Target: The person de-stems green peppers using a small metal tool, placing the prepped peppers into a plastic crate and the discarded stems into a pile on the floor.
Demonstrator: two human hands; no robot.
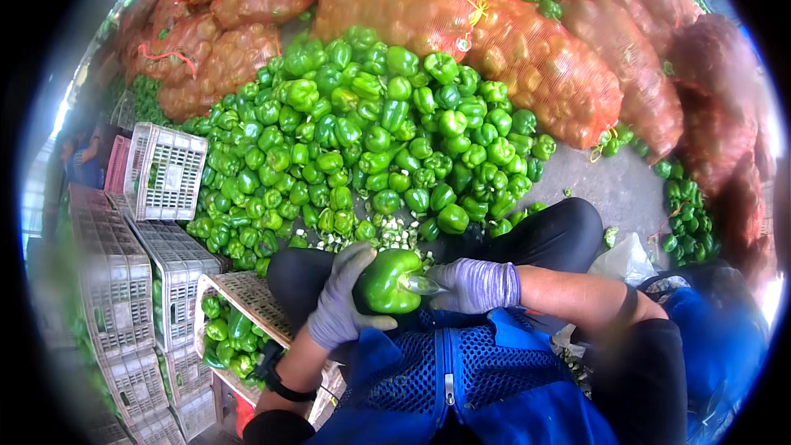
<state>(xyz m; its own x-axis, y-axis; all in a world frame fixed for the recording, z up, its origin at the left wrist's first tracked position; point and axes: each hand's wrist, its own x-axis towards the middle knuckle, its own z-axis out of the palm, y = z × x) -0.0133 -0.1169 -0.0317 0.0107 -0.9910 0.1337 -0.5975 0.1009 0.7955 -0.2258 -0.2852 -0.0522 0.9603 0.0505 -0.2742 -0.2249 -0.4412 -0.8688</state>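
Note:
A large green bell pepper lies in my left hand, gloved in light purple-grey, with the fingers around its left side. My right hand, in a similar knitted glove, is closed around a small knife; its blade is at the stem end of the pepper, and the handle is hidden in my fingers. Cut pepper stems are scattered on the floor just beyond the held pepper. A big heap of green bell peppers spreads out in front of my crossed legs.
Left of me stands an open plastic crate holding green peppers, beside stacked grey crates. A whitish crate is tilted against the heap. Full orange mesh sacks lie behind it. A clear plastic bag is to my right.

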